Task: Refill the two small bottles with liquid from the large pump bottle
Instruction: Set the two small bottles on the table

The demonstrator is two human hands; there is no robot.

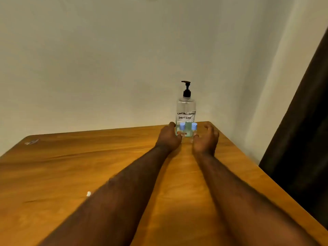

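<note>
left hand (168,138) grips left bottle (182,127) | right hand (206,140) beside right bottle (194,127), grip unclear

Left hand (168,137) gripping small bottle (182,126), table (71,166)

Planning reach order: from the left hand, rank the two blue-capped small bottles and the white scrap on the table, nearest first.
1. left small bottle, held by the left hand.
2. right small bottle, just to its right.
3. white scrap, far off, near-left.
</note>
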